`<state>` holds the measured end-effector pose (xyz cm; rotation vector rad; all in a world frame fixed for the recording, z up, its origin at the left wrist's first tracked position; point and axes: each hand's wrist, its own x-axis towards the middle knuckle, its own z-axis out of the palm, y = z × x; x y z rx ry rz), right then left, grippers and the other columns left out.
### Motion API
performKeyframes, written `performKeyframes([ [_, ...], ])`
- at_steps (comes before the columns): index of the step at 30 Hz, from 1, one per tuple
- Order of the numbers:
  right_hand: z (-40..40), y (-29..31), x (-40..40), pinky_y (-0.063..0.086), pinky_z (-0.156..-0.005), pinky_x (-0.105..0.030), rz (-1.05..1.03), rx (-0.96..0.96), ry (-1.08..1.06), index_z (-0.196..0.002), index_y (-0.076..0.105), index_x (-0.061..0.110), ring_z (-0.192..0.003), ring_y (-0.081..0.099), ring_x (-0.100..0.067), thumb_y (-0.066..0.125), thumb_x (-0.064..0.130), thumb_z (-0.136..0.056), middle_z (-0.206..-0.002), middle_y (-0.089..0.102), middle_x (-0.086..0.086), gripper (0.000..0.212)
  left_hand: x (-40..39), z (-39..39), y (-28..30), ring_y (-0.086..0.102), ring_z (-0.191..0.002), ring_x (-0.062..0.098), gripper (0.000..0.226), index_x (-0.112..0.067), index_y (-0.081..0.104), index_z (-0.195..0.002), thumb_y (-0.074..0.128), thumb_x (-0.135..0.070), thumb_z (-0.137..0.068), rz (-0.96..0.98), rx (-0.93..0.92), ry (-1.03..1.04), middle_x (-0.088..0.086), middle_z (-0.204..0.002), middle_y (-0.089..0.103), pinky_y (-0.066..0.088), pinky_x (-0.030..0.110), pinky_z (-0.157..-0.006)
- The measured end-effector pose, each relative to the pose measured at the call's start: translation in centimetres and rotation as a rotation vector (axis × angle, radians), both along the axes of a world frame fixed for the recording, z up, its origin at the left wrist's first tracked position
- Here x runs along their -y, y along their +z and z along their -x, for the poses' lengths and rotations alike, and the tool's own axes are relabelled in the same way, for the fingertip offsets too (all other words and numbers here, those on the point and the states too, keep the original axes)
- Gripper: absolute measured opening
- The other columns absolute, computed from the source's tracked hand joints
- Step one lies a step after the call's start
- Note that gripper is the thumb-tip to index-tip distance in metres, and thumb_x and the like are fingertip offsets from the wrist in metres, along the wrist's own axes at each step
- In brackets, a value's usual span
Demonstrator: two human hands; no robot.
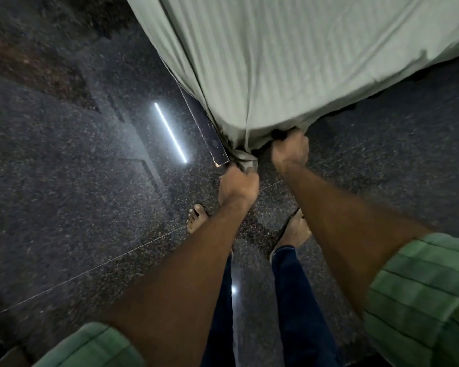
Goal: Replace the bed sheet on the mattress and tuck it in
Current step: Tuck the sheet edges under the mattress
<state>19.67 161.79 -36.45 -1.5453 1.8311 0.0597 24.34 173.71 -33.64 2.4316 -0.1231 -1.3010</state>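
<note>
Gripping — striped sheet [276,62], bunched corner

You're wearing green sleeves [421,295] with thin dark stripes, rolled above elbows; dark blue jeans [289,300]; going barefoot [297,230]. Forearms showing bare, no watch-like markings visible.

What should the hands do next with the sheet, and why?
Probably push the bunched corner under the mattress. Both the left hand and right hand grip the green sheet at the bed's corner, where loose cloth hangs down beside the dark bed frame.
</note>
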Motion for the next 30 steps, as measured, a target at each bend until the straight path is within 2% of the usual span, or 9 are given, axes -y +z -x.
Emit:
performKeyframes([
  [6,-0.1,-3.1,-0.6,0.05,-0.095,-0.042,-0.039,-0.2,0.122,-0.124,0.065,0.007,-0.123,0.06,-0.04,0.06,0.025,-0.093,-0.131,0.065,-0.019,0.036,1.2,0.8,-4.7,0.076,-0.081,0.028,0.065,-0.017,0.069,-0.104,0.06,-0.073,-0.072,0.116,-0.21,0.515,0.003,-0.085,0.078,0.062,0.042,-0.08],
  [12,0.0,-5.7,1.7,0.051,-0.091,-0.036,-0.071,-0.27,0.188,-0.117,0.07,0.015,-0.119,0.065,-0.035,0.069,0.032,-0.092,-0.127,0.069,-0.013,0.031,2.2,1.7,-22.9,0.076,-0.066,0.023,0.065,-0.018,0.075,-0.076,0.048,-0.064,-0.038,0.014,0.0,0.849,-0.003,-0.064,0.074,0.064,0.054,-0.075],
  [15,-0.1,-6.8,2.3,0.051,-0.093,-0.037,-0.083,-0.273,0.212,-0.121,0.067,0.013,-0.122,0.063,-0.035,0.07,0.035,-0.092,-0.13,0.067,-0.014,0.036,2.8,0.5,-12.6,0.075,-0.088,0.03,0.066,-0.016,0.071,-0.104,0.068,-0.062,-0.057,-0.035,0.051,0.844,0.007,-0.093,0.077,0.062,0.048,-0.085],
  [17,-0.5,-7.2,2.4,0.052,-0.095,-0.038,-0.086,-0.283,0.226,-0.123,0.066,0.012,-0.123,0.062,-0.034,0.068,0.037,-0.094,-0.132,0.065,-0.014,0.038,3.3,0.1,-7.8,0.07,-0.101,0.032,0.052,-0.008,0.066,-0.119,0.079,-0.038,-0.079,-0.047,0.027,0.797,0.014,-0.114,0.072,0.058,0.041,-0.092],
  [19,-0.7,-7.3,2.4,0.053,-0.093,-0.037,-0.112,-0.259,0.209,-0.122,0.066,0.011,-0.121,0.063,-0.035,0.067,0.039,-0.095,-0.131,0.066,-0.016,0.04,3.7,-0.5,-8.5,0.069,-0.07,0.025,0.035,-0.004,0.066,-0.115,0.075,-0.022,-0.087,0.018,-0.083,0.923,0.017,-0.101,0.074,0.059,0.034,-0.063],
  [21,-0.4,-7.6,2.3,0.058,-0.076,-0.034,-0.211,-0.029,0.035,-0.119,0.067,0.004,-0.102,0.072,-0.033,0.065,0.035,-0.097,-0.122,0.07,-0.02,0.039,5.0,-0.9,-8.9,0.063,-0.047,0.014,0.029,0.002,0.063,-0.123,0.066,-0.01,-0.096,0.206,-0.265,1.186,0.015,-0.089,0.069,0.046,0.023,-0.038],
  [24,-0.3,-7.1,0.7,0.05,-0.05,-0.025,-0.402,0.504,-0.56,-0.107,0.07,-0.002,-0.058,0.065,-0.022,0.061,0.008,-0.096,-0.087,0.073,-0.016,0.017,6.1,-0.1,-7.5,0.065,-0.088,0.017,0.027,-0.004,0.06,-0.12,0.047,0.007,-0.099,0.418,-0.426,1.322,0.012,-0.108,0.064,0.055,0.018,-0.064],
  [27,-0.4,-6.3,-0.1,0.05,-0.054,-0.027,-0.493,0.824,-0.949,-0.083,0.06,0.012,-0.056,0.055,-0.019,0.051,0.006,-0.093,-0.076,0.059,-0.01,0.015,6.4,0.6,-6.9,0.056,-0.086,0.016,0.022,-0.013,0.059,-0.108,0.04,-0.006,-0.102,0.537,-0.586,1.436,0.007,-0.097,0.061,0.051,0.026,-0.094],
  [30,-0.7,-6.1,0.7,0.054,-0.092,-0.037,-0.647,1.024,-1.053,-0.1,0.064,0.014,-0.094,0.064,-0.026,0.04,0.029,-0.097,-0.104,0.067,-0.011,0.029,6.8,-0.1,-7.8,0.052,-0.077,0.015,0.025,-0.016,0.057,-0.094,0.034,-0.017,-0.105,0.571,-0.638,1.466,0.006,-0.088,0.057,0.045,0.024,-0.078],
])
